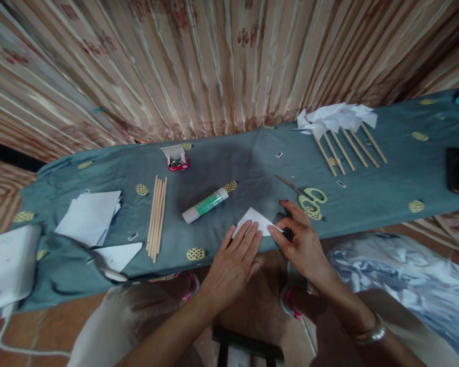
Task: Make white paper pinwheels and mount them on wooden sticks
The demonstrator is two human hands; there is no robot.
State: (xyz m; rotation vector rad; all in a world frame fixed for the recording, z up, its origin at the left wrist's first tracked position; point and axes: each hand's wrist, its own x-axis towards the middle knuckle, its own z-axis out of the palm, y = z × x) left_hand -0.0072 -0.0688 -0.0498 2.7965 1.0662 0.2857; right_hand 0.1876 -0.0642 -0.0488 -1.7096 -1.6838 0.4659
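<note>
A folded piece of white paper (253,215) lies near the front edge of the cloth-covered table, one point facing away from me. My left hand (235,252) rests flat on its left part, fingers stretched out. At the paper's right corner, my right hand (300,239) pinches the edge between thumb and finger. Just beyond the right hand lie scissors with light green handles (308,199), their blades partly apart. A green and white glue stick (205,205) lies on its side to the left of the paper.
Several wooden sticks (157,219) lie beside stacked white paper sheets (90,216). A small red box (178,162) stands open behind them. Sticks topped with folded white paper (336,120) lie at the back right. A white device with a cable (11,265) sits far left; a plastic bag (405,275) is at right.
</note>
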